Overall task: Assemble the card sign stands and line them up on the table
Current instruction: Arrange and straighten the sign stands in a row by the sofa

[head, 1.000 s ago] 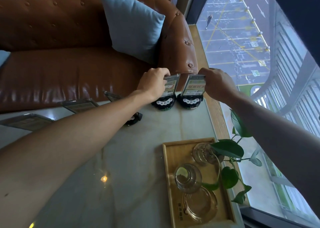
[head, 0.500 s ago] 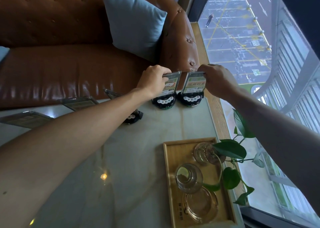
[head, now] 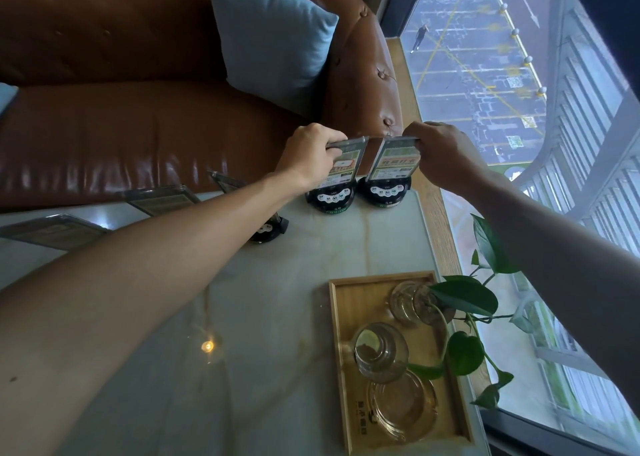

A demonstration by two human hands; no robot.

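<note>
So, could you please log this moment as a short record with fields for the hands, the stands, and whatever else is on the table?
left hand: grips top edge of left sign stand
right hand: grips top edge of right sign stand
stands: upright, side by side at far edge of table
third stand: mostly hidden behind left forearm
wooden tray: holds glassware
plant: by tray, window side

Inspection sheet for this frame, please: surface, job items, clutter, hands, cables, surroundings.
Surface: pale marble table, lamp glint.
Job's things: two sign stands upright at the far edge, left stand, right stand; more stands further left.
Clutter: wooden tray with glassware; leafy plant.
Hands: left hand grips the left stand's top, right hand the right stand's.
Cables: nothing seen.
Surroundings: brown leather sofa, blue cushion, window.
</note>
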